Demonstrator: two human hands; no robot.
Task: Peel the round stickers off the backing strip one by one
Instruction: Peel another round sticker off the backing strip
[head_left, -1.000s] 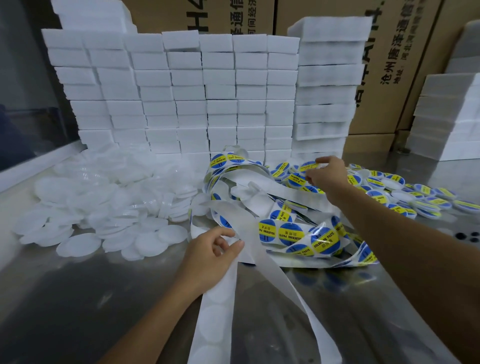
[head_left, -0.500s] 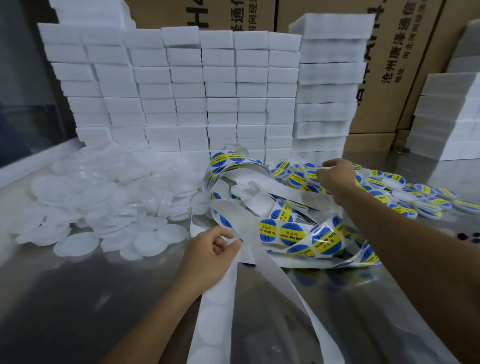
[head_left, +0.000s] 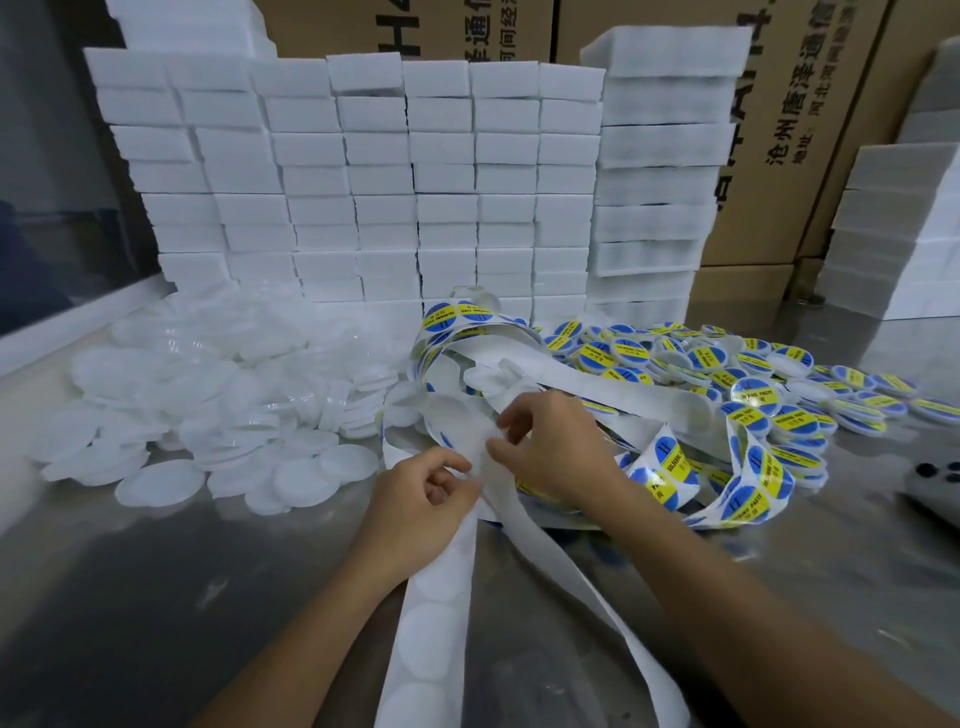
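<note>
Left hand: the left hand (head_left: 423, 501) is seen with fingers curled, the backing strip (head_left: 434, 618) pinched between thumb and fingers just where the strip rises off the table.
Right hand: the right hand (head_left: 553, 449) is held just beside the left, fingertips bent onto the same white strip; whether a sticker is caught under them cannot be told.
Task thing: the strip is looped in a tangle at mid-table; round stickers (head_left: 750, 470), blue and yellow, are carried on the loops to the right, while the length running toward the near edge shows only bare circles.
Open room: bare steel table (head_left: 130, 597) is found at the near left and at the near right of the forearms.
Edges: the far side is closed off by a wall of stacked white blocks (head_left: 363, 171), with cardboard boxes (head_left: 810, 130) behind.
Obstructions, left: a heap of white discs (head_left: 208, 395) is spread beside the tangle.
Obstructions, right: a pile of labelled discs (head_left: 748, 374) is spread behind the loops; a dark grey object (head_left: 940, 491) is cut off at the right edge.
Counts: two hands, one strip; discs, blocks and stickers are too many and too overlapped to be counted.
</note>
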